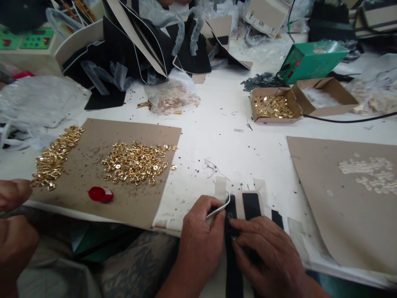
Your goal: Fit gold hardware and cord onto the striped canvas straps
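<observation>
Right fingers (248, 227) atop striped piece (240, 205)

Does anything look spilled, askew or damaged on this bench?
Some mess: a gold piece lies at the left brown sheet's right edge, apart from the gold pile, as if strayed. Dark crumbs litter that sheet and the white table. The visible part of the black-and-beige piece being worked on shows no clear damage.
</observation>
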Tool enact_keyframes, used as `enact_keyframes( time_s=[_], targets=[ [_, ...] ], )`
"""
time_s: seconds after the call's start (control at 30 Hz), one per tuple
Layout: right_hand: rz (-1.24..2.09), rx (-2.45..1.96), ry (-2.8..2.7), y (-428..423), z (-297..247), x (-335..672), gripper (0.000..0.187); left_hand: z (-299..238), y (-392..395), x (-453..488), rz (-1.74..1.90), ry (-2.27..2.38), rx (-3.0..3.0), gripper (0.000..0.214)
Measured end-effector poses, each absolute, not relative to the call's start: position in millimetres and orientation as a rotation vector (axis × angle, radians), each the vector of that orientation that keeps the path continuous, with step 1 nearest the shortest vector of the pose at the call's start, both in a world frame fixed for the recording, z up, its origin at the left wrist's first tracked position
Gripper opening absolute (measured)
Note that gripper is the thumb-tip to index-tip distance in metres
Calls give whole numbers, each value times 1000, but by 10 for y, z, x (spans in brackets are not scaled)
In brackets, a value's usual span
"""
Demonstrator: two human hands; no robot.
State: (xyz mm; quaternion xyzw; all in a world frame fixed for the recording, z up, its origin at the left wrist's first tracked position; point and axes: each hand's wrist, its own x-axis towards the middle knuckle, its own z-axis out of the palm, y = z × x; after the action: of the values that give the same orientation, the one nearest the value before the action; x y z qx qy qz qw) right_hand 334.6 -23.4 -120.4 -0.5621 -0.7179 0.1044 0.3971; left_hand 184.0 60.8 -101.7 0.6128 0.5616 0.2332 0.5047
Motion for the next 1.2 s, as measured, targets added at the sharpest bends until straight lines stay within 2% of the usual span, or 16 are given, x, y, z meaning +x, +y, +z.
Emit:
enact_keyframes(
  time_s=[0.4,0.47,0.57,0.63,0.73,0.83,1.0,1.2],
  targets=[
    [296,-1438,-1787,-251,-1243,3325,17,-1043,574,1830,537,1378,1545,8],
    [298,-1436,-1780,-248,-1240,3326,16,-1071,552,1825,586,1409,1612,20],
    [286,-1422,-1762,-243,-1227,3322,16,-1108,513,1796,807,1476,1895,58],
    [288,-1412,-1749,-248,-1224,3319,16,-1103,484,1755,914,1465,2142,66],
    [319,-1406,-1732,-271,-1238,3319,15,-1048,435,1669,895,1234,2383,51],
    [366,-1402,-1719,-298,-1251,3322,15,-967,381,1599,717,1053,2428,46],
    [485,-1394,-1702,-324,-1177,3332,14,-841,339,1569,449,1070,2394,46],
    [773,-1489,-1630,-313,-1052,3378,14,-818,380,1571,414,1071,2402,35]
  ],
)
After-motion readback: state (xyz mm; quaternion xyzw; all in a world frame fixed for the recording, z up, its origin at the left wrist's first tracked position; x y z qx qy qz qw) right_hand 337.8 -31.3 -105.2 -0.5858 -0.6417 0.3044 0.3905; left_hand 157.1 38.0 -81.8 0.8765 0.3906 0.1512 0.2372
